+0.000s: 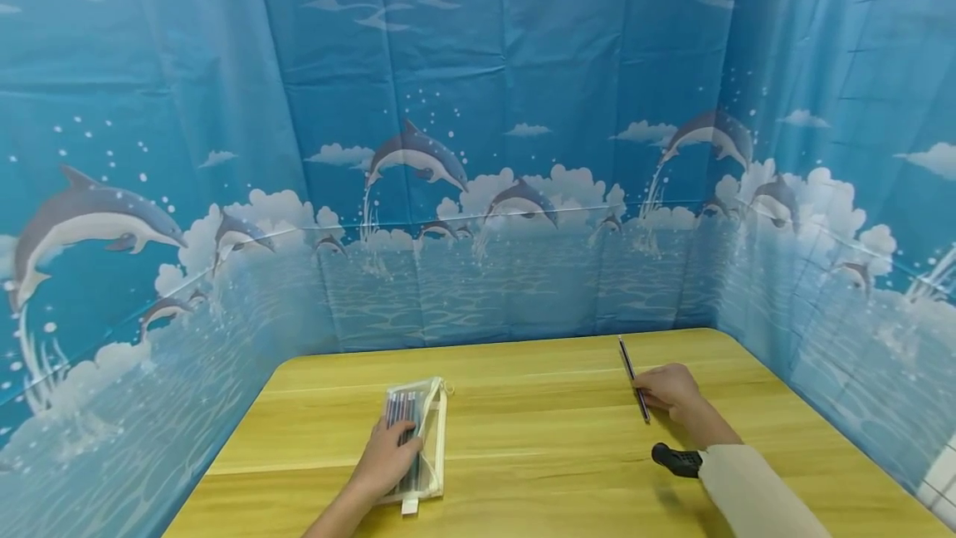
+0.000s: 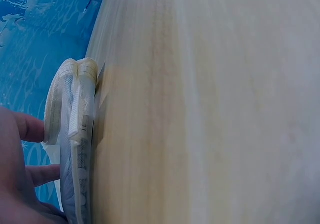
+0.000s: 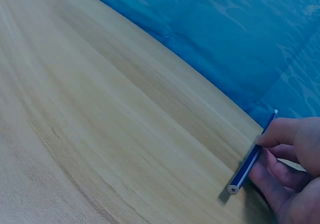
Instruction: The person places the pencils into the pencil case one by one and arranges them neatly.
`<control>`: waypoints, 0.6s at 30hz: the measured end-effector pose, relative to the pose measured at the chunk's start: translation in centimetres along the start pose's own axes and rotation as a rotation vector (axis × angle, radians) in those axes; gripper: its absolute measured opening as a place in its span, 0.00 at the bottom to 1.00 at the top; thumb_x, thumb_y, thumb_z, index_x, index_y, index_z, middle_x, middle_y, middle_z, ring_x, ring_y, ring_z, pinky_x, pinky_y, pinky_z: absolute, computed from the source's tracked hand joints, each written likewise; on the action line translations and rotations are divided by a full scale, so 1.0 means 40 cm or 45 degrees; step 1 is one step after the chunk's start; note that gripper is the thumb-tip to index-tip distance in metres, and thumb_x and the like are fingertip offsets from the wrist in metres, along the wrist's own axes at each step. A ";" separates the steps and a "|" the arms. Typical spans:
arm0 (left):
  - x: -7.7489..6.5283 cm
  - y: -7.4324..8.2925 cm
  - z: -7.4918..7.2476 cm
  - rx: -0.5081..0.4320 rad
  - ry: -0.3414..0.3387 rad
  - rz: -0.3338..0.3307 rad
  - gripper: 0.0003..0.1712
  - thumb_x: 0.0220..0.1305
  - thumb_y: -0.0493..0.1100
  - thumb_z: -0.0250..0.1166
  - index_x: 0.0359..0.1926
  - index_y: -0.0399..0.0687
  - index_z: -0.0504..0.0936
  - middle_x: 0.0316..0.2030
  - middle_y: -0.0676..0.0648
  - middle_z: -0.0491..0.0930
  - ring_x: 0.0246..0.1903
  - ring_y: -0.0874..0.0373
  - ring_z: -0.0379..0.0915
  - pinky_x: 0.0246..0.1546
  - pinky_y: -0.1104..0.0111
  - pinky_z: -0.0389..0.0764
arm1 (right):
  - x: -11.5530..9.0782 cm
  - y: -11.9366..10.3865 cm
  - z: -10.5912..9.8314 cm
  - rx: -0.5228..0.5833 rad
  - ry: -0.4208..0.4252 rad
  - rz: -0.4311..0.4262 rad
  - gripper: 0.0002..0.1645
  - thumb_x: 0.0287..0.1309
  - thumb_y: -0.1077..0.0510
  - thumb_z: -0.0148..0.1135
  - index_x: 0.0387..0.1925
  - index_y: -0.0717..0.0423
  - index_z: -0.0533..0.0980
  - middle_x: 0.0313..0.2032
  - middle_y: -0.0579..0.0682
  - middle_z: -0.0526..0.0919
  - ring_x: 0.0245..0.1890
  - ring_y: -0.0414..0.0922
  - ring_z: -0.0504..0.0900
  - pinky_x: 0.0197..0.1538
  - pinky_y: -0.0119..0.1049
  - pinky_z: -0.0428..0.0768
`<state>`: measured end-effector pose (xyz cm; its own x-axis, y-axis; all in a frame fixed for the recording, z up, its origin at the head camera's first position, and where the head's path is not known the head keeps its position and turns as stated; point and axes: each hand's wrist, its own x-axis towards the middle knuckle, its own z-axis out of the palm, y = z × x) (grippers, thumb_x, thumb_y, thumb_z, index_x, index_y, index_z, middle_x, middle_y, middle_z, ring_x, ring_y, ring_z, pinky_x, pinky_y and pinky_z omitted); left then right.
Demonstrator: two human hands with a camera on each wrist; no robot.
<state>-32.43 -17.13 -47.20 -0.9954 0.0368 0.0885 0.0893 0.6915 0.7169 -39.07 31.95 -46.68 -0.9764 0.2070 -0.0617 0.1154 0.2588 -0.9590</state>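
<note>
A see-through zip pouch [image 1: 434,447] with pale edging lies on the left half of the table, with several pencils [image 1: 401,407] inside. My left hand [image 1: 388,455] rests on top of it, fingers laid across the pencils. In the left wrist view the fingertips touch the flat side of the pouch [image 2: 77,164]. At the far right of the table, my right hand [image 1: 670,391] pinches a dark blue pencil [image 3: 245,172] between thumb and fingers. The pencil slants across the table; whether it touches the wood, I cannot tell.
The wood-grain table [image 1: 523,430] has rounded far corners. A blue curtain [image 1: 523,289] printed with dolphins hangs behind it and along both sides. A black device [image 1: 675,461] sits at the right wrist, beside a pale sleeve [image 1: 754,488].
</note>
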 end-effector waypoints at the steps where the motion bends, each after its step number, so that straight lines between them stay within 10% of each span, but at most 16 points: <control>1: 0.000 0.000 -0.001 -0.003 0.000 -0.001 0.30 0.66 0.48 0.60 0.64 0.34 0.79 0.73 0.18 0.48 0.71 0.19 0.47 0.63 0.29 0.61 | 0.000 -0.002 0.000 0.042 -0.018 0.008 0.21 0.66 0.66 0.62 0.52 0.83 0.76 0.34 0.55 0.85 0.29 0.43 0.84 0.37 0.38 0.87; 18: 0.001 -0.007 0.004 -0.008 0.021 0.012 0.30 0.65 0.48 0.60 0.63 0.35 0.79 0.74 0.18 0.47 0.71 0.19 0.47 0.63 0.29 0.61 | -0.018 -0.038 0.056 0.170 -0.177 0.001 0.26 0.72 0.65 0.58 0.63 0.83 0.68 0.40 0.57 0.84 0.33 0.41 0.85 0.39 0.34 0.86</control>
<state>-32.49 -17.21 -47.50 -0.9938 0.0314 0.1066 0.0989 0.6867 0.7202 -38.94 29.30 -45.79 -0.9932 0.0725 -0.0908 0.0997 0.1295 -0.9866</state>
